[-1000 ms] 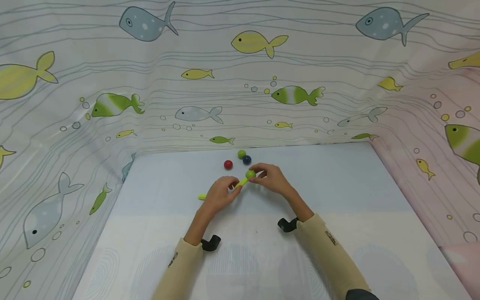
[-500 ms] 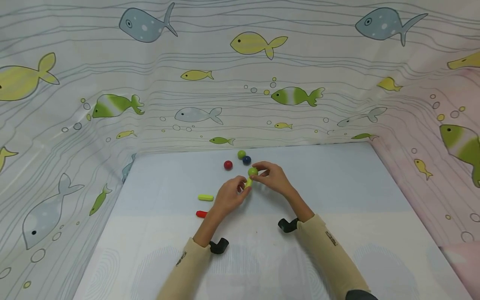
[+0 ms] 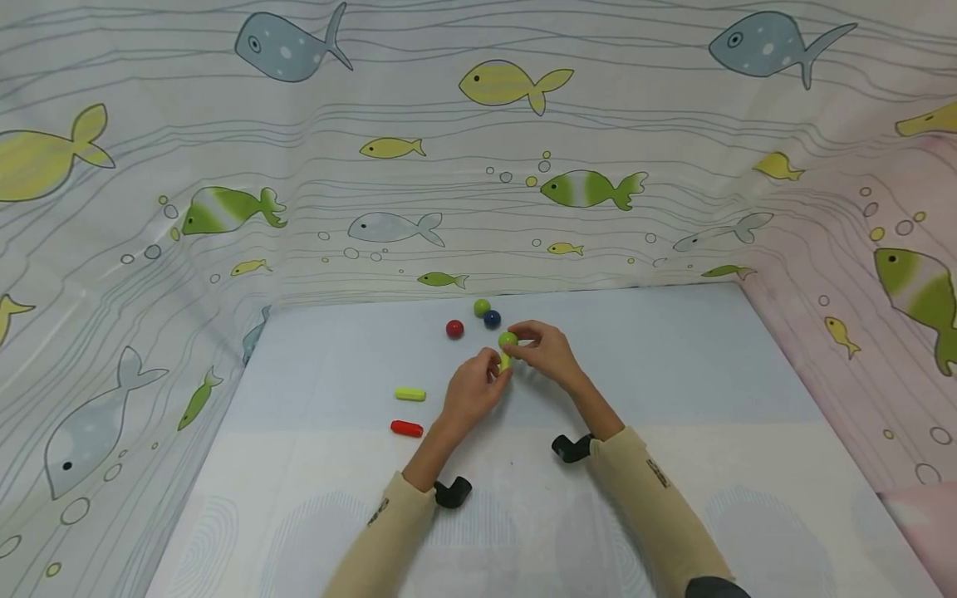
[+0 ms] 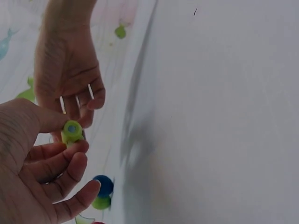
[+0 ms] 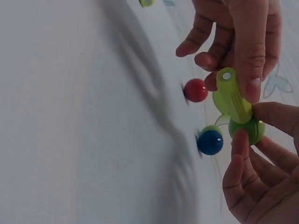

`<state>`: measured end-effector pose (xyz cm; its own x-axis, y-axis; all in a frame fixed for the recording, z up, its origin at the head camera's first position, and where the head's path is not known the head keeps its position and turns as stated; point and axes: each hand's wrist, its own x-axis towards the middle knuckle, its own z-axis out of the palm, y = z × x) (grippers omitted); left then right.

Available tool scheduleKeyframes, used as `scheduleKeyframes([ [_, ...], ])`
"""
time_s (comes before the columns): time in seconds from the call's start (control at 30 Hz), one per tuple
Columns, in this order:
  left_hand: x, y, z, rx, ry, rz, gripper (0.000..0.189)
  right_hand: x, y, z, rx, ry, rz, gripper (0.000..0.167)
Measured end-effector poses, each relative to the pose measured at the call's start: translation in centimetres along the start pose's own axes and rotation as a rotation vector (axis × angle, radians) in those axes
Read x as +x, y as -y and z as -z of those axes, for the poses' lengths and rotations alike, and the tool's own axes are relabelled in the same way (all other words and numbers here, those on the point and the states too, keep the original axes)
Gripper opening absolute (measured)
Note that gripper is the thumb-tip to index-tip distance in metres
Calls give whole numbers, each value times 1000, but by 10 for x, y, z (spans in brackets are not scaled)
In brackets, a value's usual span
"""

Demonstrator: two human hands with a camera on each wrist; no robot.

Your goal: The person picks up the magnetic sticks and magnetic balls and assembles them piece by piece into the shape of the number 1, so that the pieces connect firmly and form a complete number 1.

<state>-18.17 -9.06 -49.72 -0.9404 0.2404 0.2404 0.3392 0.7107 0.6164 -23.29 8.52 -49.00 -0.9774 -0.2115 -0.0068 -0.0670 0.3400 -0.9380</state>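
Between finger and thumb, my left hand (image 3: 474, 389) pinches a short yellow-green stick (image 5: 232, 98) whose end face has a pale round inset. My right hand (image 3: 547, 353) pinches a green ball (image 3: 507, 340), seen at the stick's far end. In the right wrist view, stick and ball touch. Both are held above the table. Behind the hands lie a red ball (image 3: 454, 330), a dark blue ball (image 3: 491, 319) and a second green ball (image 3: 482, 308); the blue and green ones sit close together.
On the table to the left of my left hand lie another yellow-green stick (image 3: 410, 394) and a red stick (image 3: 407, 428). A fish-patterned sheet (image 3: 463, 183) rises behind the table (image 3: 673, 365) and along both sides.
My left hand has moved right, and the stick in it has turned from slanted to nearly in line with the ball. The red stick and the other yellow-green stick have come into full view.
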Motion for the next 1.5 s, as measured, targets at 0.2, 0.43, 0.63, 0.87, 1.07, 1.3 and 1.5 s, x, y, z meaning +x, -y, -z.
scheduleKeyframes([
  [0.2,2,-4,0,-8,44,32,22,4,-5,1,8,9,-17,39],
  [0.43,3,0,-1,-1,61,30,27,12,-12,10,-5,17,-41,37],
  [0.63,3,5,0,-1,40,24,29,30,-20,19,-15,15,-45,37],
  [0.87,3,10,1,2,61,63,31,52,-24,33,-12,29,-49,39],
  [1.07,2,13,2,-5,59,69,29,69,-30,40,-3,35,-104,40],
  [1.3,1,16,2,-18,51,80,26,80,-42,39,-21,7,-170,40],
  [1.5,3,21,0,-18,51,91,25,84,-46,38,-35,-3,-200,42],
])
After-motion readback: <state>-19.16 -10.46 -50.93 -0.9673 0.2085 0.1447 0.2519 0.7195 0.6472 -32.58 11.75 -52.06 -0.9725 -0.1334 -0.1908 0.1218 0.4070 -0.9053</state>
